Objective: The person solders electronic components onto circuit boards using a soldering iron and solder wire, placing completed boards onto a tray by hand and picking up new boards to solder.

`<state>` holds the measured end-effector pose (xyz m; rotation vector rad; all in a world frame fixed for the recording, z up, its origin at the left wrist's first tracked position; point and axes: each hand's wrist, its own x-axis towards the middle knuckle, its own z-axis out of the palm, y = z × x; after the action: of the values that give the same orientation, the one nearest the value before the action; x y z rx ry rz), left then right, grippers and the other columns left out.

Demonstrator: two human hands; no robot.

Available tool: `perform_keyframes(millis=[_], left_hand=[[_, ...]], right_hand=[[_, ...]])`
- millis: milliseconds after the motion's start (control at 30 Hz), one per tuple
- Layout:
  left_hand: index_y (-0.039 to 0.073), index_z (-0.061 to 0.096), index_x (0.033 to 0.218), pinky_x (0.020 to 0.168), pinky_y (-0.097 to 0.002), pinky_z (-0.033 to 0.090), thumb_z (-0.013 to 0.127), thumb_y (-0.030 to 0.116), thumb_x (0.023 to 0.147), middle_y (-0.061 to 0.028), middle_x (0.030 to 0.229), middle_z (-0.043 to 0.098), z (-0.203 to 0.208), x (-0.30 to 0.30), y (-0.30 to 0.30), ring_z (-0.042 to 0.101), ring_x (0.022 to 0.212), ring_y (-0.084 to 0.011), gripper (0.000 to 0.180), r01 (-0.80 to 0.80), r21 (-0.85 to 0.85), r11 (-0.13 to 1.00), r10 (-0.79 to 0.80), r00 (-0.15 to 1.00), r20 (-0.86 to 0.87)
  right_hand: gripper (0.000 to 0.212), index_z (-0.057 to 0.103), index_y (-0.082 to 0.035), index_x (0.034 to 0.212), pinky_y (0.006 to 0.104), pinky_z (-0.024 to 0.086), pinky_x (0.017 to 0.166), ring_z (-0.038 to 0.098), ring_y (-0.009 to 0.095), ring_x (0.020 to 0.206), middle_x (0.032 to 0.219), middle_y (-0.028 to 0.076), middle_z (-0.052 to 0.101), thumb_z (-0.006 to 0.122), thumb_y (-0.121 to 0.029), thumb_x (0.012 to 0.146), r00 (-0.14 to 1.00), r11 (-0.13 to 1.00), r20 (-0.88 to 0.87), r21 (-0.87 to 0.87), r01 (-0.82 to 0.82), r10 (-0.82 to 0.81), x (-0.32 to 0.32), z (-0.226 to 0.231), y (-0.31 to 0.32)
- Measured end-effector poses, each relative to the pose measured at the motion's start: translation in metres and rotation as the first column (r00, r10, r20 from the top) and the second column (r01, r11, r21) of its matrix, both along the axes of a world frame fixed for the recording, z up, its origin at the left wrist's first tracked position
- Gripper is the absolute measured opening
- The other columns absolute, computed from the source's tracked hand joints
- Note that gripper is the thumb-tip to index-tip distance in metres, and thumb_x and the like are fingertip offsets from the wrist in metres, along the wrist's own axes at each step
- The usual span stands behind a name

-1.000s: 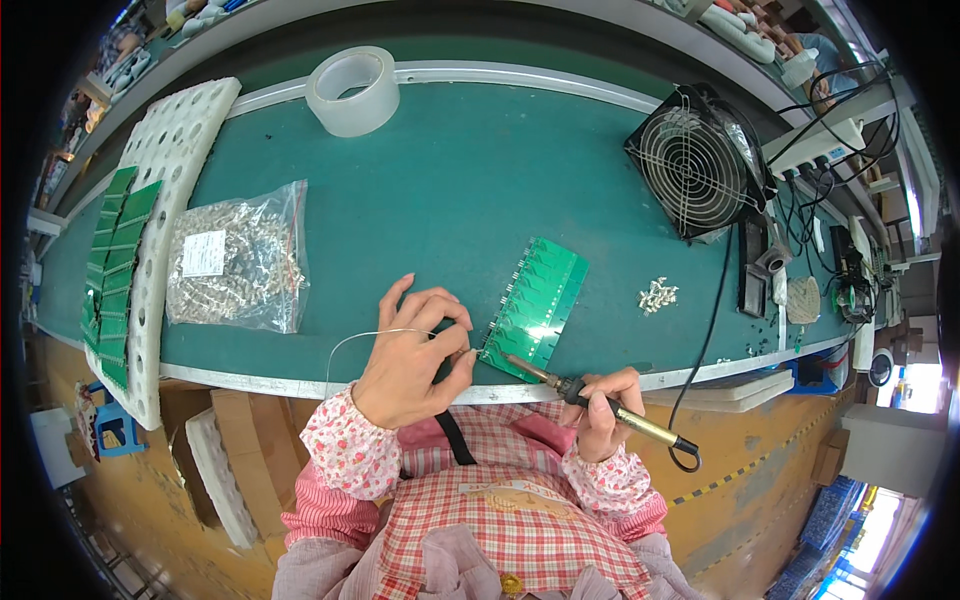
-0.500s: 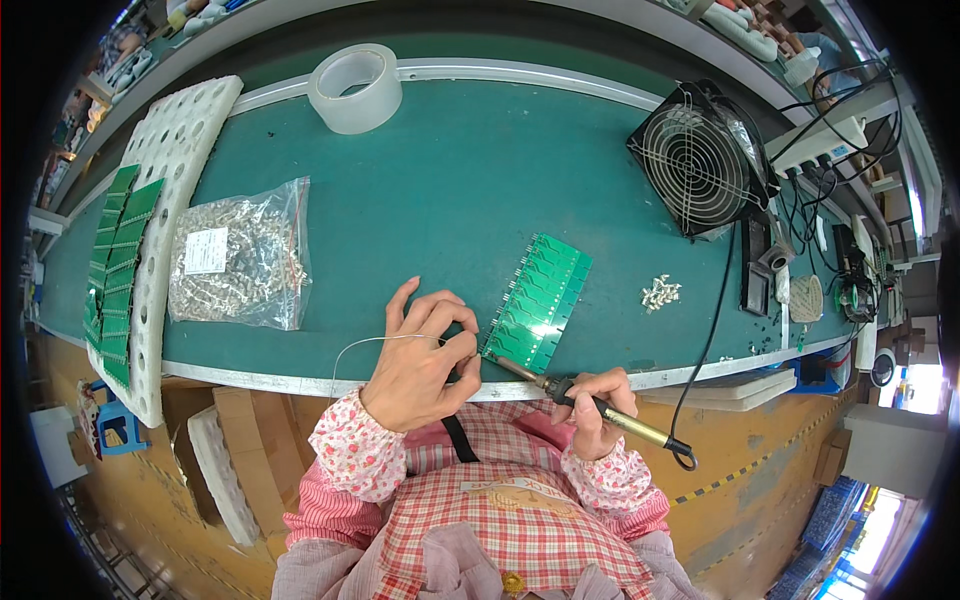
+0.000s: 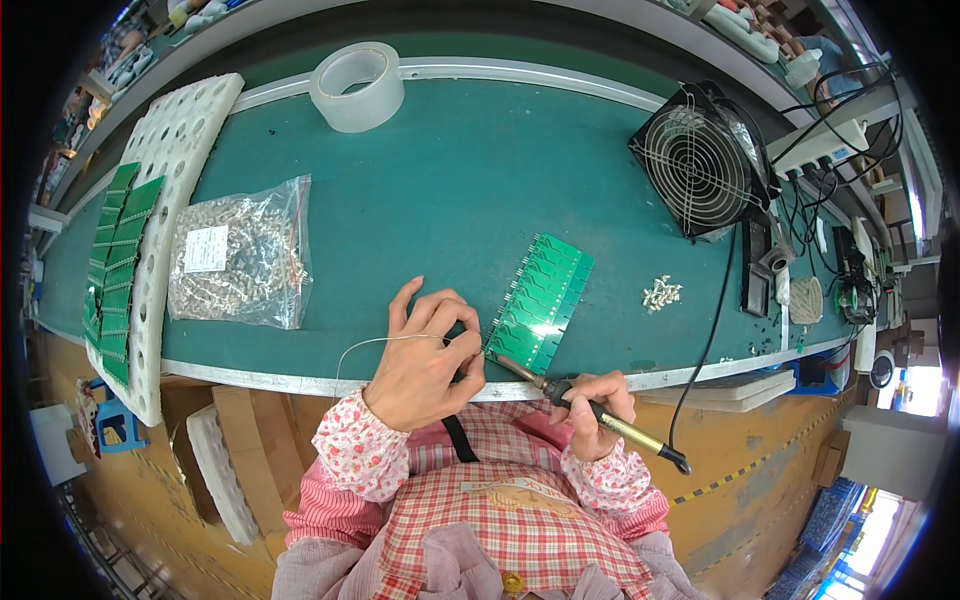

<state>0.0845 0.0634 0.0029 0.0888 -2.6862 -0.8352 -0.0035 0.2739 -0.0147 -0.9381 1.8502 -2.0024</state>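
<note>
A green circuit board (image 3: 540, 305) lies on the teal work mat, with a row of pins along its left edge. My right hand (image 3: 597, 412) grips a soldering iron (image 3: 625, 429), whose metal tip rests at the board's near left corner. From the left, my left hand (image 3: 425, 355) pinches a thin solder wire (image 3: 362, 346); the wire loops back over the hand, and its working end meets the iron tip by that same corner. My fingertips partly hide the exact contact point.
Small metal parts (image 3: 661, 294) lie right of the board, near a black fan (image 3: 692, 165). Leftward are a bag of metal parts (image 3: 240, 255) and a foam tray (image 3: 180, 135) bearing green boards (image 3: 122, 270). A tape roll (image 3: 357, 88) stands at the back. The iron's cord (image 3: 708, 345) runs along the right.
Both hands stay almost in place at the board's corner. The rear end of the soldering iron has dipped slightly; the board appears shifted a touch to the right.
</note>
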Motion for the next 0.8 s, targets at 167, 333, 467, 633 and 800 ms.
perform_keyframes(millis=[167, 333, 467, 633, 800], left_hand=[[0.008, 0.050, 0.064, 0.105, -0.0529, 0.025, 0.063, 0.009, 0.068, -0.0051, 0.096, 0.052, -0.0023, -0.0003, 0.0013, 0.050, 0.107, -0.0263, 0.014, -0.011, -0.020, 1.000, 0.011, 1.000, -0.007], [0.008, 0.053, 0.067, 0.105, -0.0534, 0.024, 0.064, 0.009, 0.069, -0.0050, 0.095, 0.052, -0.0007, -0.0001, 0.0009, 0.050, 0.106, -0.0255, 0.011, -0.007, -0.023, 1.000, 0.007, 1.000, -0.004], [0.007, 0.056, 0.071, 0.105, -0.0536, 0.024, 0.064, 0.010, 0.070, -0.0048, 0.094, 0.052, -0.0005, 0.0001, 0.0008, 0.051, 0.105, -0.0247, 0.009, -0.001, -0.024, 1.000, 0.001, 1.000, -0.007], [0.007, 0.054, 0.070, 0.105, -0.0528, 0.024, 0.064, 0.010, 0.070, -0.0054, 0.095, 0.052, -0.0009, -0.0002, 0.0003, 0.051, 0.106, -0.0258, 0.010, -0.019, -0.010, 1.000, 0.019, 1.000, 0.002], [0.007, 0.053, 0.069, 0.105, -0.0522, 0.025, 0.064, 0.010, 0.070, -0.0060, 0.096, 0.051, -0.0008, -0.0016, 0.0016, 0.050, 0.106, -0.0269, 0.012, -0.014, -0.025, 1.000, 0.014, 1.000, 0.000]], right_hand=[[0.008, 0.052, 0.000, 0.083, 0.0262, 0.048, 0.047, 0.060, 0.014, 0.049, 0.060, 0.007, 0.061, 0.059, -0.003, 0.084, 0.997, 0.999, -0.074, 0.036, -0.010, 0.013, 0.0003, -0.0004, 0.0002], [0.008, 0.052, -0.001, 0.082, 0.0265, 0.047, 0.047, 0.060, 0.015, 0.048, 0.057, 0.007, 0.059, 0.059, -0.004, 0.084, 0.995, 1.000, -0.104, 0.019, 0.006, -0.004, 0.0011, 0.0004, -0.0024], [0.009, 0.051, 0.000, 0.084, 0.0261, 0.047, 0.046, 0.059, 0.014, 0.048, 0.059, 0.008, 0.059, 0.059, -0.006, 0.086, 0.999, 1.000, -0.037, 0.030, 0.009, -0.008, 0.0029, 0.0006, -0.0013], [0.011, 0.050, 0.002, 0.087, 0.0247, 0.045, 0.044, 0.057, 0.013, 0.047, 0.062, 0.010, 0.058, 0.057, -0.006, 0.087, 0.990, 0.997, 0.129, -0.048, 0.066, -0.059, 0.0066, -0.0053, 0.0034], [0.007, 0.051, 0.002, 0.087, 0.0240, 0.045, 0.044, 0.057, 0.013, 0.048, 0.062, 0.010, 0.058, 0.056, -0.003, 0.087, 0.995, 0.997, 0.078, -0.045, 0.061, -0.057, 0.0048, -0.0032, -0.0012]])
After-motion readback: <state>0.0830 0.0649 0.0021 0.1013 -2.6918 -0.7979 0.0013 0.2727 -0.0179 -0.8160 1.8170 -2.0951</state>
